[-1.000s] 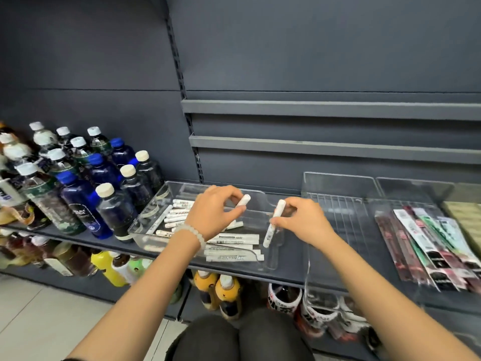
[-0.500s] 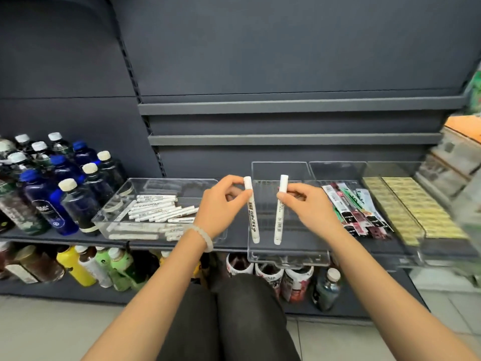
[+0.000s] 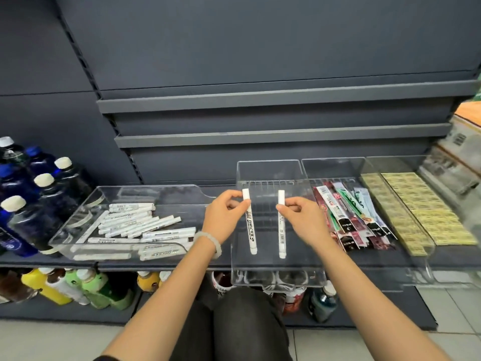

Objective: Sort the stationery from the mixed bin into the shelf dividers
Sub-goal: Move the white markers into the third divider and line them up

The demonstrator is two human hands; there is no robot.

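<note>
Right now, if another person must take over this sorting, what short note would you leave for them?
Left hand: pinches one white marker near its top.
Right hand: pinches a second marker the same way.
Both markers hang over the clear middle divider, which holds no stationery yet.
Bin on the left holds many white markers.
Done: packaged pens lie in the next divider to the right, yellow packs in those beyond it.
Left: lay these two markers in the middle divider, then move over the rest from the bin.
</note>
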